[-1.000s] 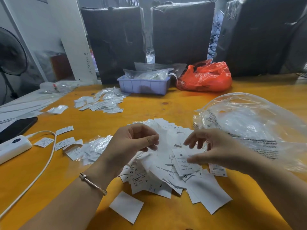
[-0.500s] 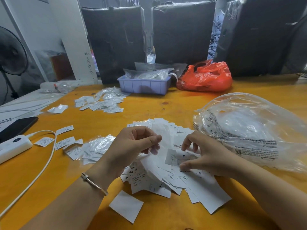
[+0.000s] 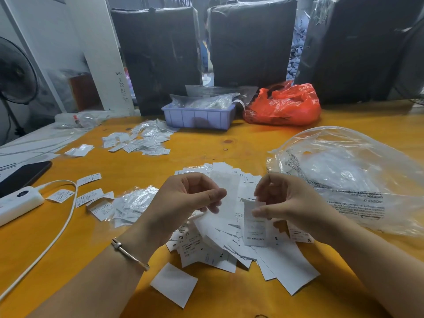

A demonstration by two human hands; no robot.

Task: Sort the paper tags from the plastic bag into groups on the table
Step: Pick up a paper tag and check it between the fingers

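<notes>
Right hand [image 3: 290, 200] has risen off the tag pile [image 3: 231, 228] since the earlier frame, pinching one tag [image 3: 255, 226] above it. Left hand [image 3: 183, 200] still pinches a long paper strip [image 3: 226, 193]. Plastic bag [image 3: 348, 175] lies unmoved at right

In the central heap of paper tags [image 3: 229, 237], one tag at seven o'clock reads "XS" [image 3: 181, 237]. A tag at five o'clock shows "S" [image 3: 276, 238], and another further toward four o'clock also shows "S" [image 3: 309, 240]. Near the heap's middle a tag reads "MADE IN" [image 3: 235, 243]. The clear plastic bag [image 3: 358, 180] at three o'clock bears mirrored print with "ATTENZIONE" [image 3: 372, 201] legible; its smaller lines are unreadable.
</notes>
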